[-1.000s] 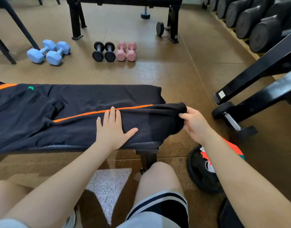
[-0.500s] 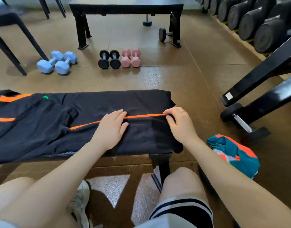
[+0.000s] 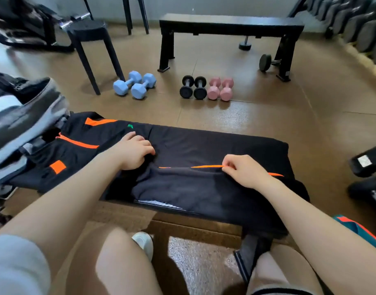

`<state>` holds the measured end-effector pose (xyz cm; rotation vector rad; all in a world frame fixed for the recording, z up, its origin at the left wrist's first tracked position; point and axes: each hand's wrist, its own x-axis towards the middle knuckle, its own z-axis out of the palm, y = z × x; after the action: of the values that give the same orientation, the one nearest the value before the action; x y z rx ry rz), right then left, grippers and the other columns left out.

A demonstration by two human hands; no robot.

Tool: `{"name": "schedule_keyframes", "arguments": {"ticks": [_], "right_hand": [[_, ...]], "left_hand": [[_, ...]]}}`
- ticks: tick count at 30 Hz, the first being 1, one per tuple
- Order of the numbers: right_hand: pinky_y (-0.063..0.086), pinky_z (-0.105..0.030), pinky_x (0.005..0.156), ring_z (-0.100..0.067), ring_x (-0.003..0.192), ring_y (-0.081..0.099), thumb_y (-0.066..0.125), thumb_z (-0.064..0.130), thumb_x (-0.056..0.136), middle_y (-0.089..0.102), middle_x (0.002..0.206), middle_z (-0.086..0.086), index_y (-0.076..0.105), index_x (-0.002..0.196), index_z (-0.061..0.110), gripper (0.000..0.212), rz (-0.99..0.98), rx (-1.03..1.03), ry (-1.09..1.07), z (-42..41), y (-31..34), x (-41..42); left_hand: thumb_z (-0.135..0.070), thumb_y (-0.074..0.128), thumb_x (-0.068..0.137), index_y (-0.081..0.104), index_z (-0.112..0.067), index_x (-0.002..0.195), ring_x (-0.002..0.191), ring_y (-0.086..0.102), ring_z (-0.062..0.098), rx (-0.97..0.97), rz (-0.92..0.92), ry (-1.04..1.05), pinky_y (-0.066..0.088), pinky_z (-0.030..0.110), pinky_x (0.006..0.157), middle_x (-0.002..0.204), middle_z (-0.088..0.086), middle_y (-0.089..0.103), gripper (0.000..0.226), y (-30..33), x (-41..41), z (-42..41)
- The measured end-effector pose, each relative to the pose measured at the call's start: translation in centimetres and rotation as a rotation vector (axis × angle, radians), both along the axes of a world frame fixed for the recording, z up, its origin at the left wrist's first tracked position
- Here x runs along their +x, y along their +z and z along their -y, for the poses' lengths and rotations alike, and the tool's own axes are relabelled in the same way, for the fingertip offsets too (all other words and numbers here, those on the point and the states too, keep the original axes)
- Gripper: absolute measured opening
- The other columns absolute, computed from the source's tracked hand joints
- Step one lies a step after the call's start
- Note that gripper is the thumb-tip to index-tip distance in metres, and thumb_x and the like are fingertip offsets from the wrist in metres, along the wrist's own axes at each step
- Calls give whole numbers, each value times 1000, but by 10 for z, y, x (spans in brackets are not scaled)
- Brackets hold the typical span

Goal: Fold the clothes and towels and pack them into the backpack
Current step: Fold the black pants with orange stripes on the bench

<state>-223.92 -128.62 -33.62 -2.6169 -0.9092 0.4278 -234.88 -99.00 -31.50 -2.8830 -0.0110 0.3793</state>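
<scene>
Black trousers (image 3: 204,158) with orange stripes are lying spread along a low black bench (image 3: 161,204), covering almost the whole top. The fabric is dark and slightly wrinkled, folded over itself along the near half, with a thin orange stripe (image 3: 206,166) running left to right along the fold edge. At the left end more orange is showing: a diagonal band, a short bar at the far edge, and a small square patch (image 3: 58,167) near the front. A tiny green logo (image 3: 130,125) is sitting at the far edge. The right end is hanging a little over the bench edge.

The left hand (image 3: 133,151) is pressing down on the trousers left of centre, fingers curled, bunching cloth under the fingertips. The right hand (image 3: 244,171) is pinching the fold edge right at the orange stripe, thumb and forefinger closed on the fabric.

A grey and black backpack (image 3: 27,116) is lying at the far left, touching the left end of the trousers, blurred. A teal and orange cloth (image 3: 361,231) is lying on the floor at the near right. Blue dumbbells (image 3: 133,84), black dumbbells (image 3: 193,87) and pink dumbbells (image 3: 220,88) are sitting on the floor beyond the bench, with a second bench (image 3: 229,25) farther back.
</scene>
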Motion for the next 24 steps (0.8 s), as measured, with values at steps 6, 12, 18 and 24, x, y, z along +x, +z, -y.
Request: {"name": "schedule_keyframes", "arguments": {"ticks": [6,12,18,24], "right_hand": [[41,-36,84,-26,106,50,49,31,90,55,111,-3,59,106,22,21,319,-263,-24,-23,11,-3],[42,-38,95,-23,109,54,52,33,93,59,114,-6,58,116,14,30,3,96,156,-107,10,-31],[45,-39,84,-29,104,53,51,38,93,55,110,-9,53,115,10,35,261,31,212,-159,0,-45],[37,-34,62,-26,79,57,55,57,82,53,84,-1,41,83,18,42,276,36,577,-150,1,-84]], "left_hand": [[-29,43,94,50,-28,124,137,24,17,77,17,21,-1,42,115,130,-8,47,31,-1,7,-29],[-13,68,78,51,-9,123,120,47,32,-339,522,178,36,38,98,128,12,52,47,-2,13,-38],[-22,58,90,44,-6,133,122,45,31,-492,563,490,38,42,100,134,13,47,48,-34,-47,-33],[-38,47,86,60,-1,106,96,59,38,-330,519,627,48,44,80,104,18,61,44,-50,-118,-51]]}}
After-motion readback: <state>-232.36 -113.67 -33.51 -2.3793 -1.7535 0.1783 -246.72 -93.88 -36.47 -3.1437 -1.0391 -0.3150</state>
